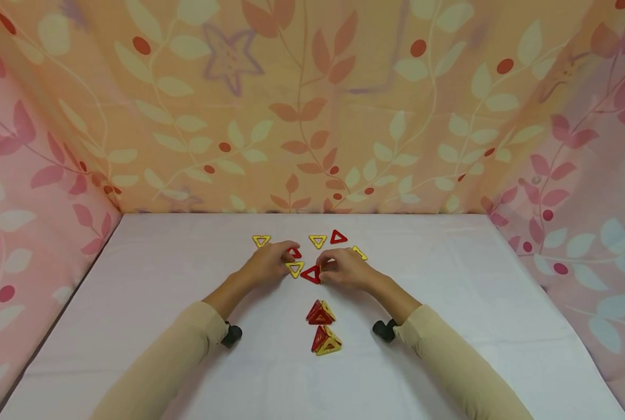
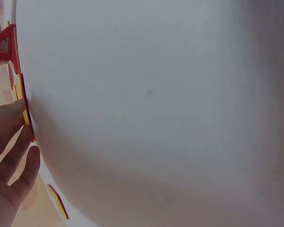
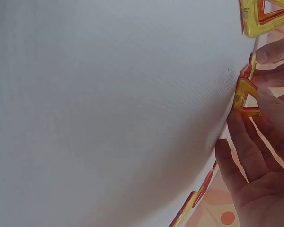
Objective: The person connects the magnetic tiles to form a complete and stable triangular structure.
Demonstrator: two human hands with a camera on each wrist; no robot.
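My left hand point(image 1: 272, 261) pinches a yellow triangular frame tile point(image 1: 294, 268) between thumb and fingers, near the middle of the white table. To the right of it, my right hand point(image 1: 345, 268) pinches a triangle tile point(image 1: 310, 274) that shows its red face in the head view and its yellow face in the right wrist view. The two held tiles lie close side by side. A red triangle tile point(image 1: 294, 253) shows just behind the left fingers. In the left wrist view, the left thumb and fingers point(image 2: 26, 135) grip a thin tile seen edge-on.
Nearer the body stand two small red-and-yellow pyramids, a rear one point(image 1: 320, 313) and a front one point(image 1: 326, 341). Behind the hands lie yellow tiles at left point(image 1: 261, 237) and centre point(image 1: 318, 238), a red tile point(image 1: 334, 238), and a yellow one point(image 1: 360, 253). Patterned cloth point(image 1: 301, 163) walls the table.
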